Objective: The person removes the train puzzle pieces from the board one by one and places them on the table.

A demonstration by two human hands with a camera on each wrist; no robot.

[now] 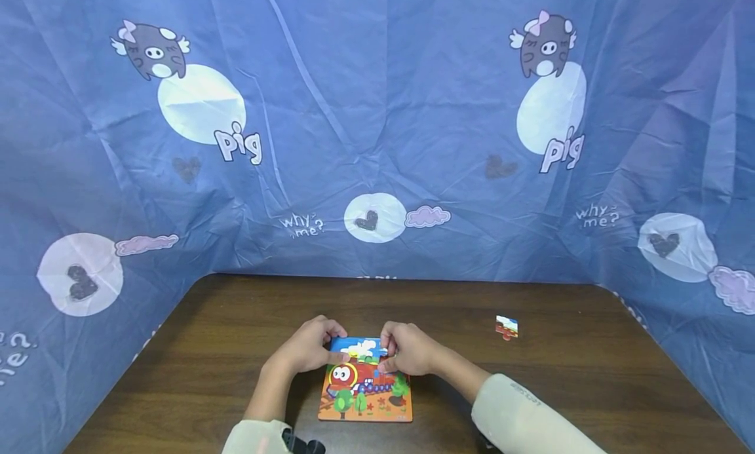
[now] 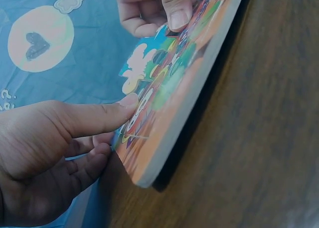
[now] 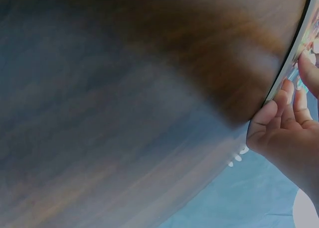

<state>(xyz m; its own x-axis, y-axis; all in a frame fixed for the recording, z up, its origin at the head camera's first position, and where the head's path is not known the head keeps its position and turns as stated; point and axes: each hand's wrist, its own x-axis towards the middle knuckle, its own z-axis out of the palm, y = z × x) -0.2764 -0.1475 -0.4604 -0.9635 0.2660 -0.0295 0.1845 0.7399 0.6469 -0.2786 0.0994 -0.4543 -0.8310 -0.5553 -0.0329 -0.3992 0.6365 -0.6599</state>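
Note:
A square jigsaw puzzle point(image 1: 366, 401) with a red cartoon train, green trees and a blue sky lies on the table. My left hand point(image 1: 312, 346) holds it at the upper left, with the thumb on the picture and the other fingers at the edge, as the left wrist view point(image 2: 55, 153) also shows. At the upper right my right hand point(image 1: 409, 349) pinches a puzzle piece against the puzzle, mostly hidden by thumb and fingers. In the right wrist view, fingers of the right hand point(image 3: 289, 131) touch the puzzle's edge point(image 3: 294, 54).
A loose puzzle piece point(image 1: 507, 326), blue, white and red, lies on the brown wooden table point(image 1: 560, 375) to the right. Behind the table hangs a blue cloth point(image 1: 377, 166) printed with pigs and hearts.

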